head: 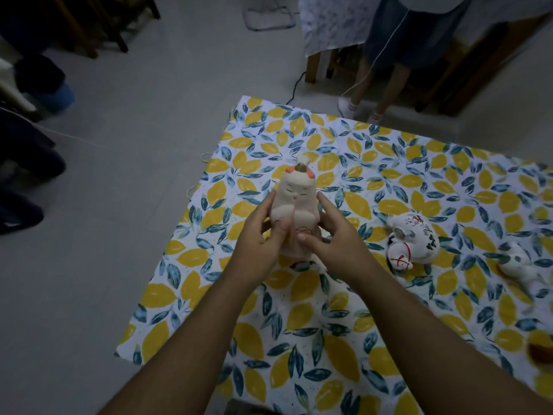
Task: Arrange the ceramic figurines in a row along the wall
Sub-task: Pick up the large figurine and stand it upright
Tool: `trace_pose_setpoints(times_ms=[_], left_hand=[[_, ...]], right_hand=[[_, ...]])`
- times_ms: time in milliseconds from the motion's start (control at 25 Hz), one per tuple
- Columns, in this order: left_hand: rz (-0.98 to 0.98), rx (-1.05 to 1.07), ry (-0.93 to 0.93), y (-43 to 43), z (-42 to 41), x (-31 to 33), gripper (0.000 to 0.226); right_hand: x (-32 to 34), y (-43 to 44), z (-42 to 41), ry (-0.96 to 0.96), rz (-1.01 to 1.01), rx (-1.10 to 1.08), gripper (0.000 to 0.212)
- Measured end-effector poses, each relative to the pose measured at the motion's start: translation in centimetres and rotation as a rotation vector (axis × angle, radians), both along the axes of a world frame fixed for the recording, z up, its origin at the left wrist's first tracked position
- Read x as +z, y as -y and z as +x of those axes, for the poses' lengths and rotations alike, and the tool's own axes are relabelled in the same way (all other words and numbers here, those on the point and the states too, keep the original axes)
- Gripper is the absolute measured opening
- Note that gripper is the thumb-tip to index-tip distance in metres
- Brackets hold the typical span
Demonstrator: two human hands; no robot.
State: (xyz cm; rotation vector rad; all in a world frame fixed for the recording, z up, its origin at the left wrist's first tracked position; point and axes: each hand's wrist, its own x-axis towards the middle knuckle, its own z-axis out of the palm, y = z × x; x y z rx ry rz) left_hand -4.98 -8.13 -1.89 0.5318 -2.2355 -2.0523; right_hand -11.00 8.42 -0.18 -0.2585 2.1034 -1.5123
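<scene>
A tall white ceramic figurine (296, 199) with closed eyes, orange ear patches and a brown knob on top is held upright above the lemon-print cloth (329, 339). My left hand (260, 238) grips its left side and my right hand (332, 238) its right side, thumbs pressed on its front. A white cat figurine (411, 241) with red and dark markings lies on its side on the cloth to the right. Another white figurine with grey spots (517, 265) lies further right, blurred.
A person's legs (389, 85) in white shoes stand beyond the cloth's far edge beside a wooden table (314, 64) with a floral cover. A black cable (296, 88) runs on the grey floor. Dark bundles (30, 163) and chair legs sit at the left. A brown object (540, 351) is at the right edge.
</scene>
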Motion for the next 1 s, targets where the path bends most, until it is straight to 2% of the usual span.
trace_pose_setpoints(times_ms=[200,720,920,1000], left_hand=[[-0.083,-0.08,-0.058,0.6,0.2,-0.8,0.058],[-0.15,-0.129,-0.115,0.1,1.7,-2.6,0.061],[-0.234,-0.116,-0.091,-0.6,2.0,-2.2,0.06],[-0.362,-0.059,-0.091,-1.2,2.5,-1.5,0.059]], right_hand=[[-1.4,0.2,1.2,-0.084,-0.051,-0.044,0.07],[-3.1,-0.6,2.8,-0.106,-0.014,-0.031,0.068],[-1.8,-0.5,3.1,-0.161,-0.005,-0.008,0.069],[-1.5,-1.0,3.2,-0.203,0.068,0.007,0.068]])
